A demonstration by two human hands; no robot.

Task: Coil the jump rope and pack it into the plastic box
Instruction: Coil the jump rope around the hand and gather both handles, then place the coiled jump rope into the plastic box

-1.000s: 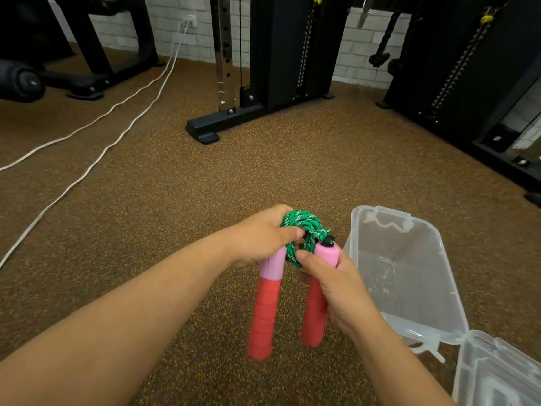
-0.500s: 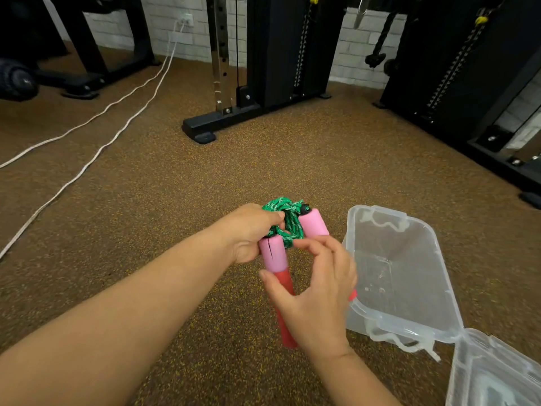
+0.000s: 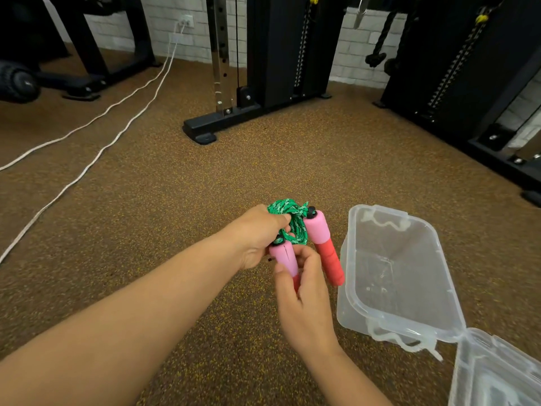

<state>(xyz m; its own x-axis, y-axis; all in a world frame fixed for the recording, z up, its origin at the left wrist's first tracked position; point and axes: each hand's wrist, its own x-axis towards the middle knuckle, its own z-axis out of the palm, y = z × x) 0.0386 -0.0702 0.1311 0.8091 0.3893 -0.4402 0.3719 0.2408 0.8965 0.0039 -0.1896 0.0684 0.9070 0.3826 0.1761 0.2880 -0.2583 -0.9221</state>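
Now | left hand grips coiled jump rope | right hand pinches 1 handle | plastic box just right

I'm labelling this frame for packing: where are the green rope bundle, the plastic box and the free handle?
green rope bundle [image 3: 295, 227], head view, on the coiled strands.
plastic box [image 3: 439, 253], head view, on its right rim.
free handle [image 3: 329, 253], head view, on its red lower grip.
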